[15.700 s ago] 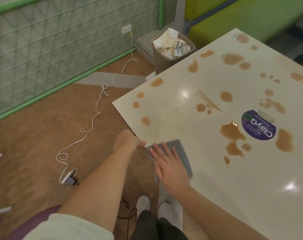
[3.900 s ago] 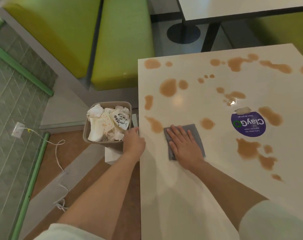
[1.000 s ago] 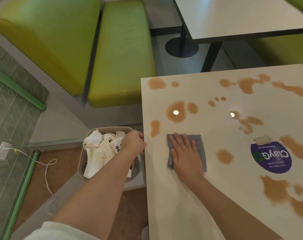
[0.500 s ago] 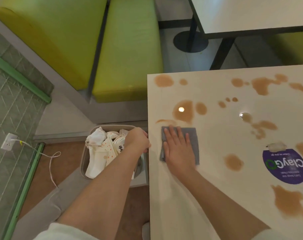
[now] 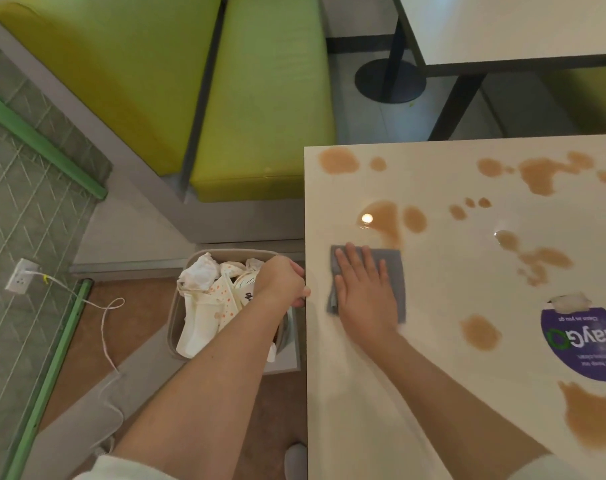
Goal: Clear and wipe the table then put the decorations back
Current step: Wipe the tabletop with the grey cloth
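A cream table (image 5: 433, 393) carries several brown spill patches (image 5: 384, 218) and a round purple sticker (image 5: 585, 344) at the right. My right hand (image 5: 363, 289) lies flat, fingers spread, pressing a grey cloth (image 5: 395, 271) onto the table near its left edge, just below a large wet brown patch. My left hand (image 5: 282, 282) is curled around the table's left edge, beside the cloth. No decorations are in view.
A beige bin (image 5: 176, 327) stuffed with crumpled paper stands on the floor under my left arm. Green bench seats (image 5: 260, 98) lie beyond the table. Another table (image 5: 502, 26) with a black pedestal stands far right. A white cable (image 5: 104, 327) trails from a wall socket.
My right hand has slid the grey cloth up the table's left side, over the small streak there and to the edge of the large brown patch. My left hand stays on the edge.
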